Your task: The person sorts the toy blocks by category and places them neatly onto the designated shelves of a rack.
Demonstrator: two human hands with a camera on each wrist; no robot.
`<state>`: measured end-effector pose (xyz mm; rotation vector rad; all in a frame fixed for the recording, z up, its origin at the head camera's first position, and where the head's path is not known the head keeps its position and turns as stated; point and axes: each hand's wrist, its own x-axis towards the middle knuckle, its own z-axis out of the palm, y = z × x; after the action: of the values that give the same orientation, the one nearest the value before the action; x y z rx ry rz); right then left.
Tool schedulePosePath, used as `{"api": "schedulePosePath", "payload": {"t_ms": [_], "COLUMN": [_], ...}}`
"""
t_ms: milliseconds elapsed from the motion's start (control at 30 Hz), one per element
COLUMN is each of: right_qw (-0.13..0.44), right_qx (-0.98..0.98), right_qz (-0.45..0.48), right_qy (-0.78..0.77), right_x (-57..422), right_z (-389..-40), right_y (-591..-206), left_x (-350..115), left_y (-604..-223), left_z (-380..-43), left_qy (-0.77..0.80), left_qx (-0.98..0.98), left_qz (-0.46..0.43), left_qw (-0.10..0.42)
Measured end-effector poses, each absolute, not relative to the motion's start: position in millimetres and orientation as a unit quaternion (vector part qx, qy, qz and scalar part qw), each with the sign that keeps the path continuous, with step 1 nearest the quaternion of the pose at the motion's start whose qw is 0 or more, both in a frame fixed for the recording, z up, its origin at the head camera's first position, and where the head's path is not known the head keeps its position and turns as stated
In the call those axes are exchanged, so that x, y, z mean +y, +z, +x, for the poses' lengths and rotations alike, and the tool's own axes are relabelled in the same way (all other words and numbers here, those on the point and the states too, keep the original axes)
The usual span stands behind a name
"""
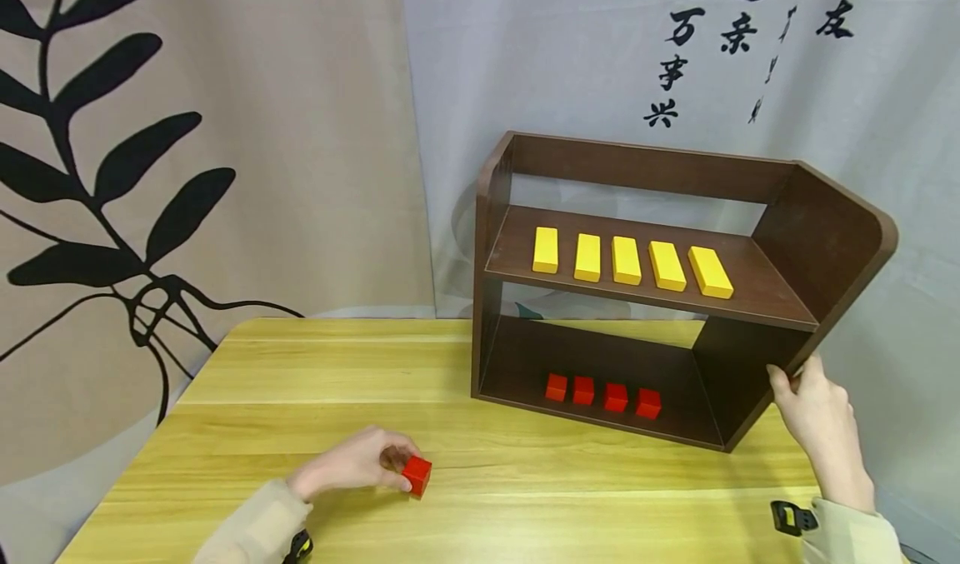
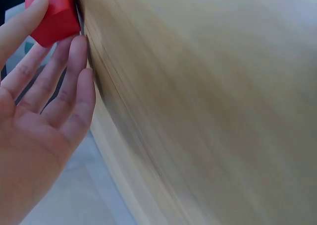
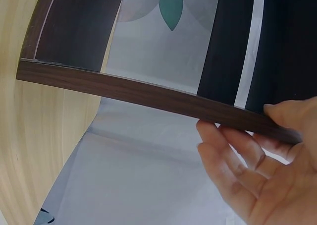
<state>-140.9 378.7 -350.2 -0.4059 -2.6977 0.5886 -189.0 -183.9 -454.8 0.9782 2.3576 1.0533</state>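
My left hand (image 1: pixel 362 462) pinches a red cube (image 1: pixel 417 476) between thumb and fingertips, low over the front of the table. In the left wrist view the thumb presses one face of that cube (image 2: pixel 57 19), and the other fingers stretch out below it. My right hand (image 1: pixel 821 418) holds the front edge of the right side panel of a dark brown two-tier shelf (image 1: pixel 652 167). The right wrist view has the thumb on one side of the panel edge (image 3: pixel 148 93) and the fingers on the other.
Several yellow blocks (image 1: pixel 626 261) lie in a row on the upper tier. On the lower tier several red cubes (image 1: pixel 616 397) form another row. The shelf stands on a wooden table (image 1: pixel 337 381), with printed curtains (image 1: pixel 315 131) hanging behind it.
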Motion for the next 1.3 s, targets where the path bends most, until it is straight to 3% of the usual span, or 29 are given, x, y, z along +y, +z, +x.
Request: {"api": "schedulePosePath", "payload": {"t_ms": [333, 700, 1300], "right_qw": [0.176, 0.177, 0.185], "right_qx": [-0.951, -0.951, -0.952], "right_qz": [-0.146, -0.143, -0.132], "right_qy": [0.207, 0.209, 0.206], "right_x": [378, 378, 378], "right_z": [-141, -141, -140], "right_y": [-350, -351, -352], "left_x": [-144, -98, -43], "left_y": [-461, -463, -463], "left_z": [-204, -218, -245], "left_qy": [0.359, 0.355, 0.355], "left_qx": [0.850, 0.860, 0.882], "left_qz": [0.361, 0.364, 0.306], "left_qw": [0.135, 0.040, -0.050]}}
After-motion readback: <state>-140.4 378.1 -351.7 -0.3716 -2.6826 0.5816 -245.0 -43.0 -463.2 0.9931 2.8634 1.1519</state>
